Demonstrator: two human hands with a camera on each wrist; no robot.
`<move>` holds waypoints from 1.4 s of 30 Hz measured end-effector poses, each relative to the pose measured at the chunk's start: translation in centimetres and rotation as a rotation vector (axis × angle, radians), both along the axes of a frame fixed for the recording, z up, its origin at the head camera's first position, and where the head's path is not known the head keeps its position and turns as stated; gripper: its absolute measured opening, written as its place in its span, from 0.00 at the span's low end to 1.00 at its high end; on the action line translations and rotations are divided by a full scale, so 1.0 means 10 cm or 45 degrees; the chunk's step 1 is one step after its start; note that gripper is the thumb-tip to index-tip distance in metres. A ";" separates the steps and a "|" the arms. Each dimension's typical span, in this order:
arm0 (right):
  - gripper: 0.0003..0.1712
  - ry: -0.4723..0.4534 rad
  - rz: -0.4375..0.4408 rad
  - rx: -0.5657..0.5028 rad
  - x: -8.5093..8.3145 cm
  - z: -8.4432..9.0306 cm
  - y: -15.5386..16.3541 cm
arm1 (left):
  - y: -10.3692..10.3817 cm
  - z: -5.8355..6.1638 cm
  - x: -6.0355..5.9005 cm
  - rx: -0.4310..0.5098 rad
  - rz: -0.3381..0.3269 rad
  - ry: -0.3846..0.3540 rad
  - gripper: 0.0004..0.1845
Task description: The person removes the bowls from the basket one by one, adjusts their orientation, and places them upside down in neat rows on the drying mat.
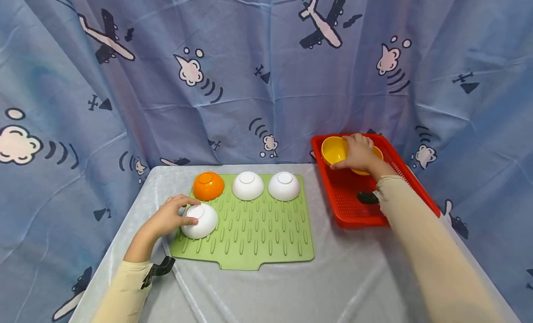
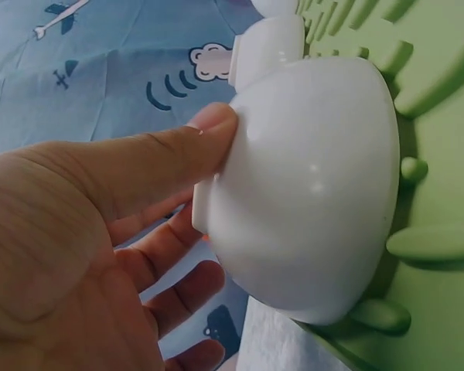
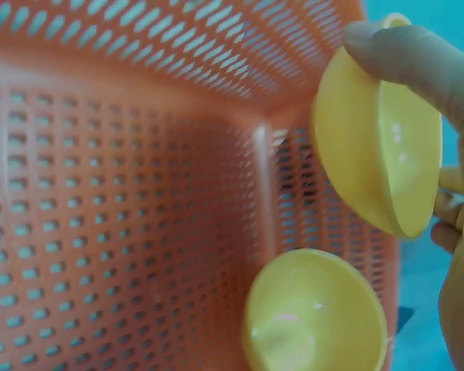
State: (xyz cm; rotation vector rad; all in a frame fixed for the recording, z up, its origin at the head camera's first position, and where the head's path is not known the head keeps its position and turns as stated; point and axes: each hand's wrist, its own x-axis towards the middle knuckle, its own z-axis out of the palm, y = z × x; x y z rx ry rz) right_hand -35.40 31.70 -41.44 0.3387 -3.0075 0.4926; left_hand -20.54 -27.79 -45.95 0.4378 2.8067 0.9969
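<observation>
Between right-hand fingers (image 3: 387,50), yellow bowl (image 3: 371,139)

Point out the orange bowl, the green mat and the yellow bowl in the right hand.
orange bowl (image 1: 208,186), head view, on its upturned side wall.
green mat (image 1: 266,235), head view, on a bare ribbed middle part.
yellow bowl (image 1: 333,149), head view, on its inner hollow.

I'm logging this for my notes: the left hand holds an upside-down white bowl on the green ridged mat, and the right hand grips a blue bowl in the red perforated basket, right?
Not quite: the bowl in the right hand is a yellow plastic bowl, not blue, as the right wrist view shows. The rest stands: the left hand holds the upside-down white bowl on the green ridged mat.
</observation>
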 end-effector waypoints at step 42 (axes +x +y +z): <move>0.71 0.609 0.377 -0.234 1.99 -0.20 -2.08 | 1.31 0.03 0.58 0.924 -0.202 -0.522 0.38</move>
